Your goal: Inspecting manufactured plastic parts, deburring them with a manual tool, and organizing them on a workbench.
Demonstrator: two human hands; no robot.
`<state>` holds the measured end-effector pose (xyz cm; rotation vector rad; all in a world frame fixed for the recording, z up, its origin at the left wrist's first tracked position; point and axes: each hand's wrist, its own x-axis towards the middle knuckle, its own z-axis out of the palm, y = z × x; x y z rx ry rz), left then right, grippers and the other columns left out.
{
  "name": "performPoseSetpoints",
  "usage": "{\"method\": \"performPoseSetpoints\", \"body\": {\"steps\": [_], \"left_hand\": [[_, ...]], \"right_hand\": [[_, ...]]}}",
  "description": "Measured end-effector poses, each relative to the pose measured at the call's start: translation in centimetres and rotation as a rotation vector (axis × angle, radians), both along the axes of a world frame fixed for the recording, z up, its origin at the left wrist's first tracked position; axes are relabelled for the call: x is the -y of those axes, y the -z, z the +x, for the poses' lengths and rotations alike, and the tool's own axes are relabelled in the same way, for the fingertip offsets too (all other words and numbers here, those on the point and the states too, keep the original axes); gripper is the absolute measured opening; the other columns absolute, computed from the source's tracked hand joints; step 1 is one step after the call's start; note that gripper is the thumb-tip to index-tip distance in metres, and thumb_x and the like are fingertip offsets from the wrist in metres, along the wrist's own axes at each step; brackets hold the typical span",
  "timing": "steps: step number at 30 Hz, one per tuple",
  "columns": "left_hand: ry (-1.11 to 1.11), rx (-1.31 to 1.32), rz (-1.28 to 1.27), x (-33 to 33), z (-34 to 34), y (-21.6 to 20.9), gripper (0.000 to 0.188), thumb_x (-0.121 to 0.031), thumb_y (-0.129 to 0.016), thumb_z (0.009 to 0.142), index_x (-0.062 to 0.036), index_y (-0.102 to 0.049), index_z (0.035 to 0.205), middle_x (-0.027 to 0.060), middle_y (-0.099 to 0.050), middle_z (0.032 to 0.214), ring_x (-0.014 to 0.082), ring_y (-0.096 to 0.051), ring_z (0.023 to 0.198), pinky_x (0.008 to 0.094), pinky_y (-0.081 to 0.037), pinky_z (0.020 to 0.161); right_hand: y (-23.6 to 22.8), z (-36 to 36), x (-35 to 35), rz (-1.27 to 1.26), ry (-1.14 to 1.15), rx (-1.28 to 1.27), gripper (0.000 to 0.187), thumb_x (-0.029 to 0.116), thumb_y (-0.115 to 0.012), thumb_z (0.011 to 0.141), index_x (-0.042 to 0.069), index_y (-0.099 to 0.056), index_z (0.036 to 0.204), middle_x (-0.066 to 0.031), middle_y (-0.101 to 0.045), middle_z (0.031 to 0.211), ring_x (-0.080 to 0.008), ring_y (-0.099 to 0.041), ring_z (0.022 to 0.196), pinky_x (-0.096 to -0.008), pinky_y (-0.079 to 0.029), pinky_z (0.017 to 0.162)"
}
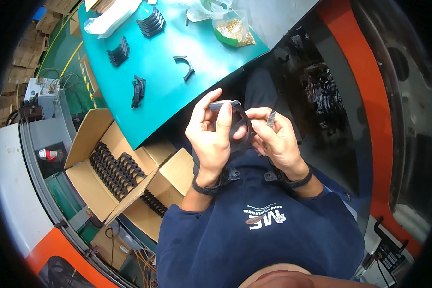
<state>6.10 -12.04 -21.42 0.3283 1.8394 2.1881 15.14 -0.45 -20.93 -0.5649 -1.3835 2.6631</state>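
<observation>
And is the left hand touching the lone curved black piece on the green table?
Apart. In the head view, green table shows between the left hand and the lone curved black piece.

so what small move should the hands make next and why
Perhaps firm up the left hand's hold on the black curved part before shifting the right hand: the right fingers are close at the part, and a grey pointed piece, its kind unclear, juts from their grip.
</observation>
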Motion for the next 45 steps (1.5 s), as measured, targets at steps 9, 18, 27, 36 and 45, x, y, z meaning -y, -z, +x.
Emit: {"method": "performPoseSetpoints", "body": {"steps": [9,18,27,36,45], "left_hand": [[0.075,0.086,0.21,0.0,0.3,-1.2,0.043,-0.012,-0.057,0.095,0.0101,-0.047,0.13,0.021,-0.066,0.107,0.019,-0.066,0.095,0.0278,-0.051,0.084],[0.167,0.183,0.241,0.8,0.1,-0.7,0.036,-0.018,-0.051,0.097,0.0124,-0.056,0.115,0.0211,-0.067,0.102,0.0274,-0.068,0.092,0.036,-0.05,0.09],[0.108,0.086,0.274,-0.3,0.3,-0.2,0.032,-0.021,-0.047,0.1,0.0083,-0.059,0.105,0.0181,-0.07,0.093,0.0211,-0.068,0.085,0.0316,-0.052,0.084],[0.007,-0.038,0.232,0.7,0.8,-3.5,0.023,-0.015,-0.044,0.095,0.0053,-0.054,0.098,0.0065,-0.054,0.063,0.0065,-0.045,0.048,0.0196,-0.036,0.05],[-0.015,-0.044,0.044,0.5,1.2,-5.3,0.04,-0.027,-0.046,0.088,0.006,-0.056,0.109,0.0046,-0.052,0.068,0.0085,-0.046,0.061,0.0224,-0.037,0.06]], "right_hand": [[0.1,-0.1,0.8,0.316,0.098,-0.043,0.032,0.0,-0.069,0.085,-0.002,-0.059,0.116,-0.0055,-0.067,0.092,0.0001,-0.049,0.064,-0.015,-0.039,0.057],[2.4,0.2,1.2,0.864,0.257,-0.251,0.036,-0.006,-0.075,0.074,-0.001,-0.062,0.108,-0.0088,-0.067,0.092,-0.006,-0.056,0.062,-0.0198,-0.042,0.051],[3.4,-0.3,0.7,1.019,0.32,-0.39,0.025,0.003,-0.071,0.082,-0.002,-0.062,0.105,-0.0163,-0.066,0.103,-0.0114,-0.062,0.068,-0.0213,-0.047,0.055],[-1.6,-0.8,-2.4,0.968,0.229,-0.21,0.053,0.046,-0.05,0.097,-0.002,-0.06,0.116,-0.0098,-0.061,0.091,-0.0127,-0.052,0.072,-0.026,-0.041,0.063],[-5.8,-2.4,-0.2,1.465,0.251,-0.317,0.034,0.009,-0.078,0.072,-0.002,-0.065,0.102,-0.0089,-0.064,0.075,-0.0234,-0.054,0.062,-0.0326,-0.044,0.059]]}}
